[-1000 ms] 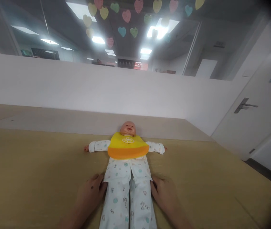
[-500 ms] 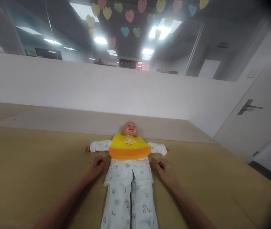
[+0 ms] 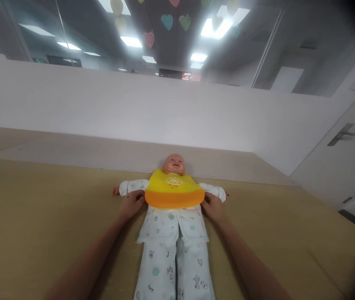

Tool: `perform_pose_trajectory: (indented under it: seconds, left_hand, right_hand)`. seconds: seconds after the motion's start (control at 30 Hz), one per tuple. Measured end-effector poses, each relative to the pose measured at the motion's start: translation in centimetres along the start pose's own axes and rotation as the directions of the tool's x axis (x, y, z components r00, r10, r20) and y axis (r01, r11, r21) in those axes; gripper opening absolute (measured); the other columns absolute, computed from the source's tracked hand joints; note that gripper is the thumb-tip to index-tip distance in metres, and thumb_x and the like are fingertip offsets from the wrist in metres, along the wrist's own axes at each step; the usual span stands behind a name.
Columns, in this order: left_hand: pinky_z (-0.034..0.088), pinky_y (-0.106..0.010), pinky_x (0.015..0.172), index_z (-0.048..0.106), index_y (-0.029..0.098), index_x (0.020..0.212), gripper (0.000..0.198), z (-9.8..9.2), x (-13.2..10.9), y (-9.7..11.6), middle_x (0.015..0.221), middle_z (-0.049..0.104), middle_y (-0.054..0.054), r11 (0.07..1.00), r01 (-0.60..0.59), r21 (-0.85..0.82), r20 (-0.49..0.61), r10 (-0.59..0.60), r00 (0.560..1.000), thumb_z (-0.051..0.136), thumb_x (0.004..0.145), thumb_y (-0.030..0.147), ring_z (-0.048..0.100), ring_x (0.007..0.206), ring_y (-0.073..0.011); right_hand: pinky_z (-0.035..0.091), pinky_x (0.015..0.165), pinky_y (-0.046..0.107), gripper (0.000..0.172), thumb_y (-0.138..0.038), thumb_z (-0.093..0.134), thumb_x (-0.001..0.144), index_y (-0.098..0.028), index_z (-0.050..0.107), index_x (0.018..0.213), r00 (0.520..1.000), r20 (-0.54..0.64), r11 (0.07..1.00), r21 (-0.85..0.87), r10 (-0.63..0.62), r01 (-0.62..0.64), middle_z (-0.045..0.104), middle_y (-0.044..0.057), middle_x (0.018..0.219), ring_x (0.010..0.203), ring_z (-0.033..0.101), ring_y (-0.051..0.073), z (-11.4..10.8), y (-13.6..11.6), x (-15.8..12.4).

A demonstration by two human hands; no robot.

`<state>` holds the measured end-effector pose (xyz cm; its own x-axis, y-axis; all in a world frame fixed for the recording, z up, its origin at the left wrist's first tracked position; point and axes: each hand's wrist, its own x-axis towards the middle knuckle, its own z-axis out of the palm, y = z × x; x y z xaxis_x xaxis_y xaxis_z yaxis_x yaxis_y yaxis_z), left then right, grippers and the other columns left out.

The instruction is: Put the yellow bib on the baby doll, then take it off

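A baby doll (image 3: 174, 163) lies on its back with its arms spread out to the sides. It wears a white patterned top and trousers (image 3: 161, 266). Over its chest is a yellow bib (image 3: 158, 183) with an orange lower pocket and a white citrus-slice print. My left hand (image 3: 131, 204) pinches the bib's lower left edge, its fingers curled in beside the doll's sleeve. At the lower right edge my right hand (image 3: 214, 207) holds the bib the same way, with some fingertips hidden behind it.
The doll rests on a tan tabletop (image 3: 55, 216), with a pale grey strip (image 3: 77, 151) behind it. A white wall (image 3: 108, 108) rises at the back under glass with heart-shaped stickers (image 3: 185, 22). A door handle (image 3: 346, 135) shows at the right.
Both hands have moved forward and inward from beside the doll's waist to the lower edges of the bib and closed there. The camera view has tilted down a little.
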<state>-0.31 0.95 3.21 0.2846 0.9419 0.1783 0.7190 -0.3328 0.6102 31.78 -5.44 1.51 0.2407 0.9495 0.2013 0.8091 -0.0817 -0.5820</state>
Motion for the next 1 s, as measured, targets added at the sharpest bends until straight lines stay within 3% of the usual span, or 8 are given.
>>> perform_pose_trajectory:
  seconds: [0.13, 0.3, 0.53, 0.73, 1.0]
  left_hand:
    - [0.041, -0.029, 0.075, 0.068, 0.018, 0.091, 0.028, 0.3, -0.5, 0.2, 0.094, 0.072, -0.006, 0.996, -0.047, 0.074, 0.022, 0.045, 0.999, 0.042, 0.085, 0.026, 0.063, 0.087, -0.0211]
    - [0.04, -0.03, 0.071, 0.067, 0.017, 0.094, 0.029, 0.4, -0.9, 0.7, 0.096, 0.073, -0.008, 0.982, -0.007, 0.19, 0.054, -0.004, 0.999, 0.042, 0.086, 0.029, 0.064, 0.088, -0.0236]
    - [0.042, -0.032, 0.075, 0.067, 0.02, 0.1, 0.032, 0.6, -0.8, 0.3, 0.103, 0.072, -0.008, 0.969, 0.028, 0.246, 0.045, -0.041, 0.998, 0.041, 0.084, 0.03, 0.065, 0.096, -0.026]
    - [0.043, -0.034, 0.078, 0.066, 0.019, 0.102, 0.032, 0.6, -0.9, 0.2, 0.105, 0.072, -0.008, 0.976, 0.012, 0.216, 0.071, -0.028, 0.997, 0.04, 0.084, 0.028, 0.064, 0.099, -0.0266]
    - [0.043, -0.034, 0.077, 0.065, 0.017, 0.091, 0.028, 0.9, -1.1, 0.3, 0.101, 0.072, -0.011, 0.971, 0.0, 0.239, 0.069, -0.017, 0.997, 0.04, 0.083, 0.026, 0.064, 0.096, -0.0269]
  right_hand:
    - [0.031, 0.06, 0.023, 0.025, -0.037, 0.047, 0.081, -0.016, 0.056, 0.072, 0.995, -0.097, 0.989, 0.149, -0.004, 0.018, 0.06, 0.001, 0.068, 0.065, 0.052, 0.015, 0.3, 0.3, -0.7]
    - [0.028, 0.054, 0.023, 0.032, -0.042, 0.048, 0.076, -0.019, 0.034, 0.058, 0.977, -0.206, 0.942, 0.334, 0.058, 0.015, 0.039, -0.004, 0.054, 0.055, 0.036, 0.011, 0.8, 0.5, -1.1]
    - [0.03, 0.052, 0.022, 0.032, -0.041, 0.05, 0.077, -0.02, 0.034, 0.058, 0.986, -0.166, 0.885, 0.461, 0.017, 0.062, 0.034, -0.004, 0.055, 0.055, 0.033, 0.01, 0.7, 0.3, -1.4]
    - [0.027, 0.05, 0.022, 0.034, -0.042, 0.049, 0.078, -0.02, 0.033, 0.058, 0.986, -0.168, 0.883, 0.461, -0.011, 0.088, 0.034, -0.003, 0.055, 0.055, 0.033, 0.01, 0.9, 0.3, -1.5]
    - [0.027, 0.051, 0.022, 0.035, -0.043, 0.052, 0.077, -0.02, 0.034, 0.058, 0.991, -0.133, 0.878, 0.473, -0.015, 0.077, 0.034, -0.004, 0.056, 0.055, 0.033, 0.01, 0.9, 0.0, -1.6]
